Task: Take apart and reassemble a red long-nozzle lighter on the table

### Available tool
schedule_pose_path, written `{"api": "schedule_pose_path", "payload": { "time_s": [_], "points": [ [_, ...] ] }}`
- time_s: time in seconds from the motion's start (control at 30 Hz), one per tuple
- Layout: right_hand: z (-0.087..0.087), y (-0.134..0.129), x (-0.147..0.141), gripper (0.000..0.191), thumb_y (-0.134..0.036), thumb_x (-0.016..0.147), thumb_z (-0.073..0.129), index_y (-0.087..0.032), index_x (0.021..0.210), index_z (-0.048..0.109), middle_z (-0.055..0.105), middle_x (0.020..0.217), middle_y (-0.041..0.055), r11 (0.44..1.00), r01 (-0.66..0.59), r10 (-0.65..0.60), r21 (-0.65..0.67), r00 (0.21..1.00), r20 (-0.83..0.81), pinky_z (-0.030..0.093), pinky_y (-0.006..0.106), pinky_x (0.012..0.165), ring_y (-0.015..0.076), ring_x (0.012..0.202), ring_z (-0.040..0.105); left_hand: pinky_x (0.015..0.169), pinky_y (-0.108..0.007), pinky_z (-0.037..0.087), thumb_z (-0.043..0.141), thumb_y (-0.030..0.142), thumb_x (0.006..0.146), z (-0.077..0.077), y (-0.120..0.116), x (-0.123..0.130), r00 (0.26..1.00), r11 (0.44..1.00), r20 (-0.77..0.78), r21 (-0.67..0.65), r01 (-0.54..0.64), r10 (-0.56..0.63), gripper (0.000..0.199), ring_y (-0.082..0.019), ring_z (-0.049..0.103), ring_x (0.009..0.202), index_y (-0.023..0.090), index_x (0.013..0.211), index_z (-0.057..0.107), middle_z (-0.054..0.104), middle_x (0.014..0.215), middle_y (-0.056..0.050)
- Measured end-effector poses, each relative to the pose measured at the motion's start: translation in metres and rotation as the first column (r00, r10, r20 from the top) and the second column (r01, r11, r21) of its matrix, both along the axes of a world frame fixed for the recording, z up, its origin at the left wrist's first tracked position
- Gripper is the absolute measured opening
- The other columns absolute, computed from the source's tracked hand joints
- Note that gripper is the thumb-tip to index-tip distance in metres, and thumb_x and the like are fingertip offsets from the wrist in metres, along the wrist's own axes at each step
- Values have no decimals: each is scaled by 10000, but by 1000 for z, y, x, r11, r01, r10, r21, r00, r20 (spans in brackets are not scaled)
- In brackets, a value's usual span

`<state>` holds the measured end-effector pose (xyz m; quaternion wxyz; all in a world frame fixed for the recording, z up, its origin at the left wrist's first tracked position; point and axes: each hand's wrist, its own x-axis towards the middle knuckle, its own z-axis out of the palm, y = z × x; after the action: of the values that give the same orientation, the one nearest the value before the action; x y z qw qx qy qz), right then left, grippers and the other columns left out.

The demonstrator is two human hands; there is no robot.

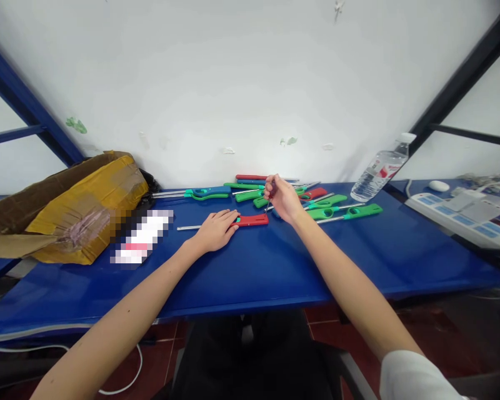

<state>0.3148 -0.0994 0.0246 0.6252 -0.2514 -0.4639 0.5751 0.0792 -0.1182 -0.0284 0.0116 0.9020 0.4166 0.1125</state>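
Note:
A red long-nosed gas lighter lies on the blue table, its metal tube pointing left. Across its middle rests my left hand, the fingers over the grip and trigger, holding it down. My right hand is closed around a small screwdriver, whose handle is mostly hidden in the fingers. The thin shaft points down to the right end of the red lighter; whether the tip touches it is too small to tell. Behind and right of my right hand are several more lighters, including a green lighter and a blue-and-green lighter farther left.
A taped cardboard box stands at the left, with a blurred white item beside it. A water bottle leans at the right back, near a white power strip and cables. The wall closes off the table's back.

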Motion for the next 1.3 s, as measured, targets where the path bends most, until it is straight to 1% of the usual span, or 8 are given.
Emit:
{"api": "schedule_pose_path", "payload": {
  "time_s": [0.17, 0.33, 0.43, 0.6, 0.8, 0.93, 1.17, 1.3],
  "points": [
    [-3, 1, -2, 396, -522, 599, 863, -209, 750, 673, 667, 731, -17, 997, 78, -80, 29, 994, 79, 516, 246, 664, 139, 780, 664, 1126, -438, 334, 250, 425, 1025, 0, -3, -2, 1000, 999, 6, -32, 3, -2, 533, -260, 380, 1413, 156, 1452, 420, 447, 1510, -93],
    [-5, 2, -3, 407, -451, 568, 902, -201, 708, 613, 690, 738, -21, 990, 132, -133, 42, 991, 15, 544, 252, 733, 163, 868, 705, 1126, -442, 336, 249, 418, 1024, 0, -3, -1, 1000, 999, 5, -40, 3, -2, 532, -262, 380, 1413, 152, 1451, 421, 448, 1508, -99],
    [-4, 0, -4, 450, -474, 584, 891, -210, 713, 551, 651, 682, -48, 997, 71, -71, 23, 997, 7, 538, 239, 672, 122, 712, 674, 1121, -440, 342, 248, 416, 1023, 0, -1, -1, 1000, 999, -2, -40, 5, -5, 523, -262, 383, 1412, 172, 1454, 417, 445, 1512, -91],
    [1, -3, -1, 367, -503, 709, 811, -215, 761, 589, 361, 512, -102, 996, -93, 93, 14, 996, -16, 399, 194, 477, 57, 438, 344, 1121, -437, 341, 243, 419, 1026, -2, -1, -2, 1000, 1000, -8, -30, 8, -8, 526, -262, 382, 1413, 171, 1459, 409, 445, 1511, -93],
    [0, 1, 12, 284, -490, 798, 720, -214, 807, 652, 411, 605, -54, 973, -229, 228, -40, 973, -19, 457, 237, 572, 92, 546, 435, 1126, -442, 335, 243, 413, 1030, -1, -2, -3, 999, 999, -26, -32, 21, -22, 531, -266, 365, 1423, 155, 1467, 402, 432, 1519, -98],
    [-6, 6, 16, 347, -530, 709, 795, -213, 790, 679, 556, 681, -31, 991, -135, 135, 3, 988, 74, 489, 242, 638, 112, 671, 556, 1129, -443, 334, 246, 407, 1033, -1, -2, -2, 999, 999, -38, -36, 9, -10, 529, -267, 363, 1424, 149, 1468, 400, 429, 1520, -104],
    [-6, 6, 15, 334, -469, 648, 847, -185, 731, 694, 676, 654, 6, 937, 259, -326, 233, 885, 331, 526, 297, 655, 153, 632, 641, 1125, -428, 340, 257, 395, 1035, -1, -3, -2, 999, 1000, -46, -31, 1, -3, 508, -259, 359, 1428, 159, 1460, 407, 439, 1515, -96],
    [-6, -1, 1, 394, -550, 692, 797, -206, 746, 611, 672, 706, -3, 978, 127, -162, 167, 963, 214, 531, 283, 641, 132, 639, 633, 1128, -434, 338, 251, 401, 1035, -1, -3, -1, 999, 1000, -42, -22, 6, -7, 511, -261, 366, 1425, 162, 1458, 407, 443, 1511, -106]
  ]
}}
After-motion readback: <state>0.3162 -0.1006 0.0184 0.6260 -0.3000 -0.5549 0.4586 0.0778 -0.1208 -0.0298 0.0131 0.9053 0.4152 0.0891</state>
